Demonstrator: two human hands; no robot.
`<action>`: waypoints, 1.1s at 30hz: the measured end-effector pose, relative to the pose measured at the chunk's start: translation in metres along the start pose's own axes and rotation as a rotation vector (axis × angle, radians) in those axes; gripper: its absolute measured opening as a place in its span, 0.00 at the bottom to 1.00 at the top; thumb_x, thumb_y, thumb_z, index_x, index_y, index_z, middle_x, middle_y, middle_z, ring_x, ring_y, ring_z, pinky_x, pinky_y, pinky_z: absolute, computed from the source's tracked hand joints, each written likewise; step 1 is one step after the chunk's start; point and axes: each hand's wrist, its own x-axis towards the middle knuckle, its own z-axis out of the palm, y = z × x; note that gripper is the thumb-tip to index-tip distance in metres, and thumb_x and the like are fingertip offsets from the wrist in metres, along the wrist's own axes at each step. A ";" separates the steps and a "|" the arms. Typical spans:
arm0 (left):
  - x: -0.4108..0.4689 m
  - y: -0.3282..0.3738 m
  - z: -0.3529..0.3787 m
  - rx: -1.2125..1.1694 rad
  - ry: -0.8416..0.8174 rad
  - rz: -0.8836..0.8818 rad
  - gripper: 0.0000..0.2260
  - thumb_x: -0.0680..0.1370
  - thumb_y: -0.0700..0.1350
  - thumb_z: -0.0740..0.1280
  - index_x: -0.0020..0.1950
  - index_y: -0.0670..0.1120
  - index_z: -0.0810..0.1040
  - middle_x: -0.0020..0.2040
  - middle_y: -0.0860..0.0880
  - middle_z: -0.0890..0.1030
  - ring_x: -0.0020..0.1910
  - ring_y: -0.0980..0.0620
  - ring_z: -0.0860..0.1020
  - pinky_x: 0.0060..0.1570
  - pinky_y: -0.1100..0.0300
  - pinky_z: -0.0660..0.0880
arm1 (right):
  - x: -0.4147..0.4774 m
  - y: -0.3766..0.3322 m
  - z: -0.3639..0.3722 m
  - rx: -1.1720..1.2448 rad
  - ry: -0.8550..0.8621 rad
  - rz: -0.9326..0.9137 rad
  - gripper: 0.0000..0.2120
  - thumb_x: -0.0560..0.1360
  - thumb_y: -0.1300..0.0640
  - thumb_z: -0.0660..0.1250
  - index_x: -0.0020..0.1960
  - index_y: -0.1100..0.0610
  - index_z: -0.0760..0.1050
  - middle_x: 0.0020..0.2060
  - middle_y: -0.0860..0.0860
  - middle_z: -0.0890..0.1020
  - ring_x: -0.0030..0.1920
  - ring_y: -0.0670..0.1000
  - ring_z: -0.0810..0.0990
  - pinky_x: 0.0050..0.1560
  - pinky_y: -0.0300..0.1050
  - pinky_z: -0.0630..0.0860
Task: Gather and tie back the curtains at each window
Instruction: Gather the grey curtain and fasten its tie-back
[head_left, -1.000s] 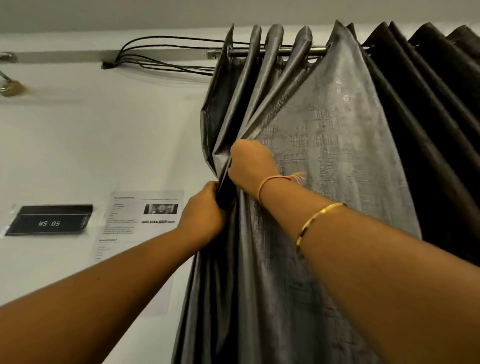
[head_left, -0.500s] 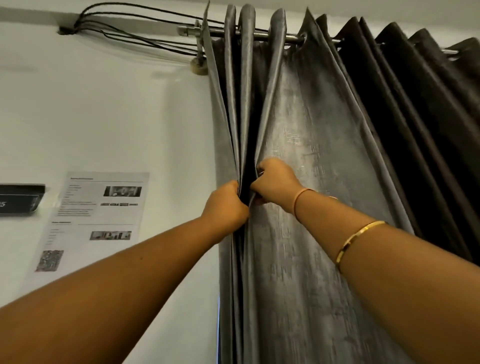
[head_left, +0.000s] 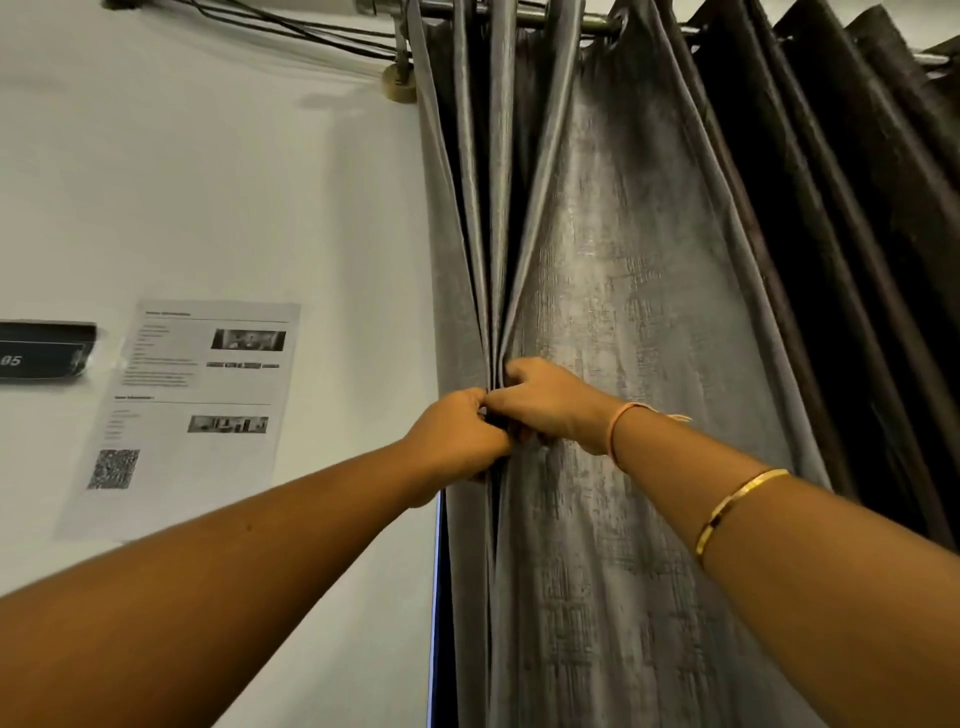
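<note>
A grey textured curtain (head_left: 623, 291) hangs in pleats from a metal rod (head_left: 530, 13) at the top. Several of its left folds are bunched together at mid height. My left hand (head_left: 457, 441) grips the bunched folds from the left. My right hand (head_left: 550, 400) grips the same folds from the right, touching the left hand. A darker brown curtain (head_left: 852, 208) hangs in pleats to the right on the same rod.
A white wall (head_left: 208, 182) lies to the left, with a printed sheet (head_left: 192, 405) and a black label (head_left: 41, 351) stuck on it. Black cables (head_left: 291, 28) run along the top. A round rod bracket (head_left: 399, 85) sits beside the curtain's edge.
Both hands have slid down the gathered folds and come closer together. The left pleats are pulled tighter into one bunch. The view has shifted right and nearer.
</note>
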 end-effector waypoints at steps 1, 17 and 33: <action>-0.002 0.000 0.002 -0.023 -0.003 0.009 0.08 0.72 0.41 0.66 0.50 0.48 0.77 0.44 0.45 0.82 0.41 0.50 0.80 0.38 0.59 0.80 | -0.001 0.001 -0.001 0.014 -0.012 0.002 0.12 0.74 0.56 0.63 0.35 0.56 0.63 0.29 0.53 0.70 0.28 0.49 0.68 0.25 0.40 0.65; 0.013 -0.005 0.004 0.214 0.283 0.006 0.08 0.72 0.44 0.67 0.47 0.47 0.70 0.43 0.48 0.76 0.43 0.48 0.76 0.40 0.58 0.72 | -0.021 0.036 -0.097 -0.761 0.856 0.278 0.30 0.71 0.56 0.66 0.70 0.56 0.58 0.69 0.59 0.60 0.67 0.63 0.60 0.63 0.59 0.62; -0.005 -0.001 -0.019 0.128 0.242 0.093 0.18 0.74 0.43 0.63 0.63 0.44 0.67 0.53 0.46 0.77 0.48 0.47 0.76 0.43 0.59 0.72 | 0.024 0.000 -0.056 -0.444 0.467 -0.017 0.13 0.75 0.67 0.57 0.59 0.64 0.70 0.64 0.64 0.71 0.62 0.65 0.72 0.58 0.52 0.71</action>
